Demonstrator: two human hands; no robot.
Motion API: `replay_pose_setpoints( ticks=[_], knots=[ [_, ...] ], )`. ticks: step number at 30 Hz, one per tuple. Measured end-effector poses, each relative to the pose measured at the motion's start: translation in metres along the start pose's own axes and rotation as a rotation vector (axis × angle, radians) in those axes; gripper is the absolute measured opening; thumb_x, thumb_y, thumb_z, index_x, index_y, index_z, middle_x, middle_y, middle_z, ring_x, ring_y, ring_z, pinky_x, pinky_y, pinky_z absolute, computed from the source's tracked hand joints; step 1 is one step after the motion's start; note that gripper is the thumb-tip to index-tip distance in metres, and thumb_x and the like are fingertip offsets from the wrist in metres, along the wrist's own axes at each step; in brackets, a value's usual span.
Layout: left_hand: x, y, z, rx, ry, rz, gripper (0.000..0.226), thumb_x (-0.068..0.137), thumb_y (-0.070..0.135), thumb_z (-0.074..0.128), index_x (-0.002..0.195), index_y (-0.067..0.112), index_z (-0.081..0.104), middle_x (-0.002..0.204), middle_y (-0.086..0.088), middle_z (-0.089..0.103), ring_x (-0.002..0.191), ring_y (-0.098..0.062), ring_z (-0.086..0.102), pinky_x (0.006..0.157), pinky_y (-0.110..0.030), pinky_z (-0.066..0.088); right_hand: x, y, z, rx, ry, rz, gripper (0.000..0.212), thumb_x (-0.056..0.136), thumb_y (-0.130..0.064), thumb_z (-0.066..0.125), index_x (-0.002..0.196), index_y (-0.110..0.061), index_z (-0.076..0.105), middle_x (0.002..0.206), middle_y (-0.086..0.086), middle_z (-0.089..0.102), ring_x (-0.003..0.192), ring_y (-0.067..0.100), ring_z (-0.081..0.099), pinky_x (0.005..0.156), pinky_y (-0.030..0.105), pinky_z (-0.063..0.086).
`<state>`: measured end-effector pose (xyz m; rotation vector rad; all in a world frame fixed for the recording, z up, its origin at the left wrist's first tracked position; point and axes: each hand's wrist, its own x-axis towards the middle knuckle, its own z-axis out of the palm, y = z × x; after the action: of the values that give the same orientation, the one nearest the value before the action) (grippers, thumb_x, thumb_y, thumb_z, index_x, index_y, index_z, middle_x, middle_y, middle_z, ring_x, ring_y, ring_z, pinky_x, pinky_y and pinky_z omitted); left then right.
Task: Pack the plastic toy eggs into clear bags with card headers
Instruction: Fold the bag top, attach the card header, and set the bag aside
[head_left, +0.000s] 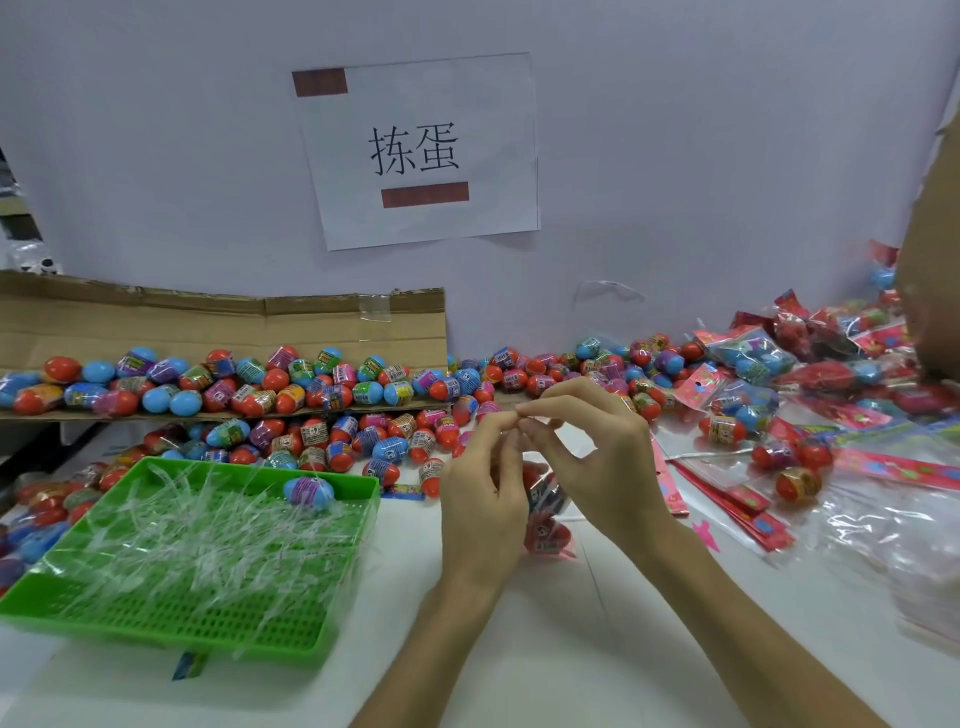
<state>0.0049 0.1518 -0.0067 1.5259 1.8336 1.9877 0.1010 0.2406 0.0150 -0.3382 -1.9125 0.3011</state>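
Note:
A clear bag (545, 519) holding red toy eggs hangs upright over the white table, between my two hands. My left hand (483, 499) and my right hand (587, 447) both pinch its top edge, fingertips meeting near the middle of the view. Loose red, blue and purple toy eggs (322, 436) lie in a heap behind my hands. Empty clear bags with red card headers (748, 499) lie flat to the right. Packed bags (753, 358) pile up at the far right.
A green perforated tray (171, 613) at the left holds thin clear plastic strips and one blue-purple egg (308, 492). A flattened cardboard box (223, 322) carries more eggs at the back left. A paper sign (421, 150) hangs on the wall.

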Motion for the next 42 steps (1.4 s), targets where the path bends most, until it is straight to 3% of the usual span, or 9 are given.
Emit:
replay_pose_setpoints(
  ticks=[6,10,17,23,26,30,33,35,42],
  knots=[
    [-0.002,-0.004,0.001,0.092,-0.039,0.022,0.017,0.106,0.017,0.055,0.114,0.024,0.067,0.082,0.017,0.069,0.075,-0.003,0.069,0.062,-0.011,0.052,0.001,0.003,-0.003,-0.008,-0.009,-0.016,0.000,0.087,-0.009,0.076,0.087,-0.009,0.077,0.087,-0.007,0.069,0.075,0.015,0.065,0.068,0.045,0.056],
    [-0.001,-0.004,0.002,0.125,-0.050,0.042,0.019,0.105,0.017,0.056,0.119,0.019,0.069,0.077,0.017,0.065,0.062,0.004,0.062,0.055,-0.004,0.042,0.002,0.001,-0.003,-0.017,-0.031,0.001,0.013,0.092,-0.020,0.064,0.086,-0.011,0.072,0.087,-0.012,0.063,0.073,0.011,0.061,0.067,0.046,0.054],
    [0.001,-0.002,0.000,0.039,-0.044,-0.017,0.018,0.106,0.015,0.054,0.109,0.028,0.066,0.084,0.016,0.072,0.079,0.001,0.072,0.068,-0.011,0.055,0.007,0.003,-0.007,-0.025,0.014,0.126,0.009,0.094,-0.008,0.064,0.085,-0.010,0.062,0.081,-0.004,0.058,0.072,0.010,0.054,0.069,0.041,0.051],
    [0.008,-0.007,-0.003,-0.060,0.076,-0.199,0.020,0.106,0.016,0.054,0.097,0.030,0.064,0.082,0.004,0.075,0.080,-0.008,0.074,0.073,-0.026,0.060,0.014,0.010,-0.019,0.176,0.138,0.500,0.011,0.102,-0.015,0.057,0.093,-0.015,0.062,0.081,0.002,0.064,0.077,0.023,0.063,0.071,0.041,0.057],
    [0.010,-0.008,-0.006,-0.085,0.120,-0.277,0.018,0.106,0.015,0.053,0.098,0.026,0.065,0.079,0.006,0.075,0.077,-0.002,0.072,0.067,-0.015,0.054,0.016,0.019,-0.028,0.304,0.222,0.674,0.014,0.103,-0.017,0.053,0.092,-0.018,0.062,0.079,0.002,0.068,0.071,0.024,0.066,0.068,0.045,0.057],
    [0.011,-0.012,-0.007,-0.063,0.149,-0.347,0.025,0.107,0.017,0.052,0.094,0.036,0.061,0.086,0.002,0.075,0.079,-0.012,0.072,0.066,-0.024,0.057,0.023,0.037,-0.044,0.505,0.375,0.900,0.018,0.101,-0.011,0.051,0.088,-0.012,0.064,0.072,-0.002,0.073,0.064,0.016,0.073,0.058,0.028,0.059],
    [0.011,-0.016,-0.007,-0.047,0.150,-0.395,0.019,0.107,0.019,0.050,0.097,0.030,0.062,0.086,-0.003,0.075,0.081,-0.019,0.072,0.074,-0.034,0.060,0.033,0.046,-0.057,0.668,0.464,1.034,0.019,0.097,-0.006,0.052,0.083,-0.009,0.064,0.071,0.004,0.075,0.072,0.018,0.076,0.079,0.035,0.063],
    [0.012,-0.020,-0.007,-0.055,0.158,-0.434,0.016,0.107,0.019,0.050,0.101,0.025,0.064,0.087,-0.002,0.075,0.082,-0.019,0.073,0.076,-0.035,0.061,0.042,0.045,-0.061,0.690,0.487,1.015,0.019,0.097,-0.005,0.052,0.082,-0.009,0.063,0.071,0.005,0.075,0.076,0.020,0.077,0.089,0.039,0.061],
    [0.012,-0.016,-0.006,-0.105,0.147,-0.508,0.018,0.107,0.016,0.050,0.099,0.020,0.066,0.074,0.006,0.074,0.071,-0.001,0.070,0.063,-0.009,0.050,0.087,-0.027,0.012,0.607,0.144,0.703,0.012,0.102,-0.007,0.054,0.094,-0.008,0.063,0.087,0.011,0.072,0.083,0.024,0.077,0.076,0.030,0.062]
  ],
)
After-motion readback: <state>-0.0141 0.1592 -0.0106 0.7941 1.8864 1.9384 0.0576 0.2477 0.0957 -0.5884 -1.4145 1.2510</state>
